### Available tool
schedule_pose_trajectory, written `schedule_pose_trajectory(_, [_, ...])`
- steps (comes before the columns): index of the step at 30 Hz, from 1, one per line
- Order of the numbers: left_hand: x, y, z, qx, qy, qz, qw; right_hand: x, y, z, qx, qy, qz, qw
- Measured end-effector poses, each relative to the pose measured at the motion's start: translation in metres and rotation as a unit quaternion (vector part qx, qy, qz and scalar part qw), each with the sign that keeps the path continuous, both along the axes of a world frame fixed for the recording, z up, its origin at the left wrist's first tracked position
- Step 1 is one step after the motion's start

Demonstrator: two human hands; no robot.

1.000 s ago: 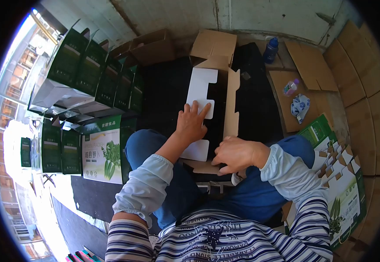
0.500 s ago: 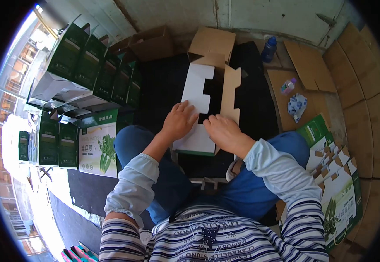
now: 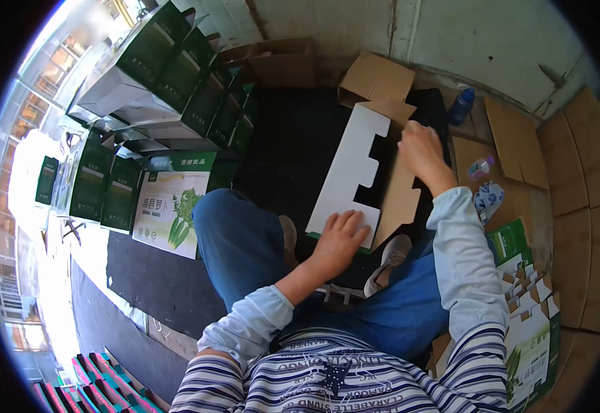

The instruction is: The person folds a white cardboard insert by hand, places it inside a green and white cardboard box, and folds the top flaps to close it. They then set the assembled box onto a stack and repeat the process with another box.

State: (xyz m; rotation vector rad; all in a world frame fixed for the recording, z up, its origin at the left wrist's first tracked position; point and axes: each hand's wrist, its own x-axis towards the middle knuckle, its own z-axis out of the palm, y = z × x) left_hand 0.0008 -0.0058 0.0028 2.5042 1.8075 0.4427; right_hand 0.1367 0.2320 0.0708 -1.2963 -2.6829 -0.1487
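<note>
Between my knees lies a cardboard box (image 3: 345,172), its top open, with a notched white flap on the left and a notched brown flap (image 3: 400,196) on the right. My left hand (image 3: 341,239) rests on the near end of the white flap, fingers spread and flat. At the far right corner of the box, my right hand (image 3: 424,153) has its fingers curled together at the edge beside the brown end flap (image 3: 391,109). Its fingertips are partly hidden. The inside of the box looks dark.
Green printed cartons (image 3: 176,69) are stacked at the left, with a white-fronted carton (image 3: 170,213) below. A brown open box (image 3: 377,77) stands behind. A blue bottle (image 3: 461,107), flat cardboard (image 3: 517,141) and a bundle of green-white cartons (image 3: 531,337) lie right.
My right hand has moved from the near end of the box to its far right corner. My left hand has come down onto the near end, where the flap now lies level. The view has shifted.
</note>
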Motion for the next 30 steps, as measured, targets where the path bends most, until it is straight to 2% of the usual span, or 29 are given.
schedule_pose_trajectory(3, [0.023,-0.003,0.029,-0.052,-0.074,0.088,0.992,0.004,0.021,0.0,-0.042,-0.031,-0.039,0.998])
schedule_pose_trajectory(4, [0.027,-0.001,0.027,-0.022,-0.074,0.102,0.992,0.005,0.024,0.006,-0.067,-0.028,-0.046,0.996])
schedule_pose_trajectory(6, [0.035,0.008,0.029,-0.052,-0.062,0.128,0.988,0.001,0.037,0.006,-0.137,-0.017,-0.097,0.986])
schedule_pose_trajectory(9, [0.037,0.019,0.022,-0.097,-0.037,0.155,0.982,0.003,0.045,-0.003,-0.108,0.023,-0.106,0.988])
schedule_pose_trajectory(10, [0.04,0.019,0.017,-0.111,-0.029,0.16,0.98,0.005,0.048,-0.001,-0.132,0.006,-0.104,0.986])
schedule_pose_trajectory(13, [0.029,0.007,0.009,-0.003,-0.033,0.138,0.99,0.01,0.037,0.01,-0.178,0.045,-0.088,0.979])
schedule_pose_trajectory(14, [0.025,0.001,0.013,-0.021,-0.048,0.132,0.99,0.014,0.043,-0.003,-0.131,0.065,-0.067,0.987])
schedule_pose_trajectory(17, [0.009,-0.019,0.011,0.023,-0.054,0.096,0.994,0.026,0.054,-0.006,-0.178,0.123,0.039,0.976])
schedule_pose_trajectory(18, [0.002,-0.026,0.01,0.003,-0.063,0.09,0.994,0.027,0.053,-0.004,-0.209,0.132,0.081,0.965])
schedule_pose_trajectory(19, [-0.006,-0.032,0.01,0.005,-0.055,0.078,0.995,0.025,0.049,0.004,-0.355,0.163,0.128,0.912])
schedule_pose_trajectory(21, [-0.017,-0.043,0.012,0.002,-0.043,0.051,0.998,0.016,0.032,0.014,-0.469,0.123,0.108,0.868])
schedule_pose_trajectory(22, [-0.017,-0.045,0.013,0.003,-0.06,0.065,0.996,0.013,0.04,0.0,-0.519,0.068,0.088,0.848])
schedule_pose_trajectory(25, [-0.018,-0.046,0.018,0.002,-0.112,0.105,0.988,0.008,0.028,-0.014,-0.48,0.036,0.034,0.876])
schedule_pose_trajectory(30, [-0.014,-0.035,0.012,0.009,-0.162,0.179,0.97,0.026,0.03,-0.003,-0.604,0.174,-0.018,0.778])
